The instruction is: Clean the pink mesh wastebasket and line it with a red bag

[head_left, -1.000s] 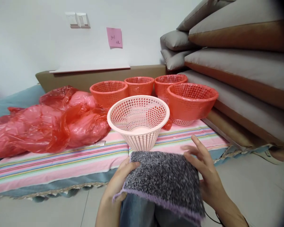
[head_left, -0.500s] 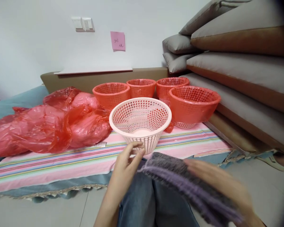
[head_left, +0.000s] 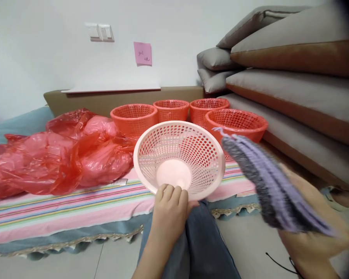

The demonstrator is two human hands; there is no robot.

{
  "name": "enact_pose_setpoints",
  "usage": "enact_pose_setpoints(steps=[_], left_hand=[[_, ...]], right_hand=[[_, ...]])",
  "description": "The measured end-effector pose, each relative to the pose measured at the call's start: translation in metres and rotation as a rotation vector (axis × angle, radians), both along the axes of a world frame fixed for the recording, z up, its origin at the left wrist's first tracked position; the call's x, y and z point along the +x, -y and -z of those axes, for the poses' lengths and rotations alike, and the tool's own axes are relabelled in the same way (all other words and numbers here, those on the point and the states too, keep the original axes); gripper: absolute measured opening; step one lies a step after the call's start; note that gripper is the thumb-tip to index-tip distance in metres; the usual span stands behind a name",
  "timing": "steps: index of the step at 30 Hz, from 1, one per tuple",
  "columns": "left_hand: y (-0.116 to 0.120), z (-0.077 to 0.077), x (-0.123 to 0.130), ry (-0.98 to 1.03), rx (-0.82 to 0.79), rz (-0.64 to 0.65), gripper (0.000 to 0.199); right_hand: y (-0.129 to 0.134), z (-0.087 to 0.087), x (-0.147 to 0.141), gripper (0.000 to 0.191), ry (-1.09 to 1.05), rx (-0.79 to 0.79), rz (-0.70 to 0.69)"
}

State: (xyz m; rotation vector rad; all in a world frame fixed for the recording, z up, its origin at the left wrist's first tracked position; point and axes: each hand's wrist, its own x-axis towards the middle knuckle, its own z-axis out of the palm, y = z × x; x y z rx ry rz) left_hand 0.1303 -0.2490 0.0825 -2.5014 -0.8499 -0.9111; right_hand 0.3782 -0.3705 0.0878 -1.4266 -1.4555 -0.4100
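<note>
My left hand (head_left: pixel 171 207) is closed over the near rim of a pale pink perforated basket (head_left: pixel 174 172), which tilts toward me with nothing visible inside. At the right, my right hand (head_left: pixel 317 217) grips a folded knitted piece (head_left: pixel 267 186) in grey and lilac, its loose yarn end pointing up and left. The knit is blurred by motion and hides part of the fingers. Behind the pink basket, red baskets (head_left: pixel 235 126) in clear plastic stand in a row.
Red plastic bags (head_left: pixel 55 159) with pink contents lie at the left on a striped cloth (head_left: pixel 104 205). Large grey and brown cushions (head_left: pixel 291 85) are stacked at the right. A pink note (head_left: pixel 143 54) and switches (head_left: pixel 99 32) are on the wall.
My left hand has moved from beside the knit onto the basket's rim, and the basket has tipped toward me. My right hand has carried the knitted piece up and to the right.
</note>
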Motion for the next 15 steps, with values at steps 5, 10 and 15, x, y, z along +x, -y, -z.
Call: enact_pose_setpoints(steps=[5, 10, 15], left_hand=[[0.008, 0.003, -0.008, 0.003, -0.032, 0.039, 0.027], [0.002, 0.004, -0.013, 0.019, -0.053, 0.024, 0.024], [0.007, 0.007, -0.009, 0.037, -0.047, 0.086, 0.027]], right_hand=[[-0.022, 0.003, -0.043, 0.067, 0.431, -0.281, -0.228], [-0.02, 0.003, -0.058, 0.071, 0.455, -0.412, -0.25], [-0.022, -0.02, -0.064, 0.031, 0.372, -0.357, -0.231]])
